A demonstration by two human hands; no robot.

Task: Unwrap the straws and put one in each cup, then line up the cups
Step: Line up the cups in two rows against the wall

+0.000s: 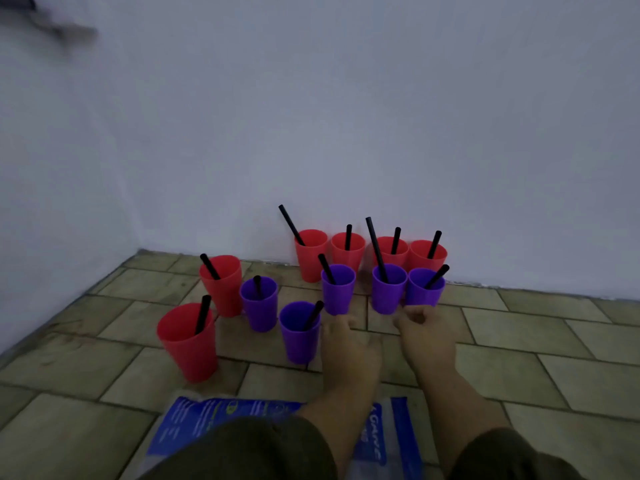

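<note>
Several red and purple cups stand on the tiled floor, each with a black straw. Four red cups [348,252] line the wall, with three purple cups in front: one [338,289], another [388,289] and a third [425,288]. To the left stand two purple cups [259,304] [300,334] and two red cups [221,287] [188,342], apart and unaligned. My left hand [348,344] touches the foot of the first purple cup with its fingertips. My right hand [426,330] has curled fingers against the feet of the other two and holds nothing I can see.
A blue and white plastic bag [242,420] lies on the floor close to me, partly under my forearms. A white wall [450,133] runs right behind the back row, and a second wall closes the left side.
</note>
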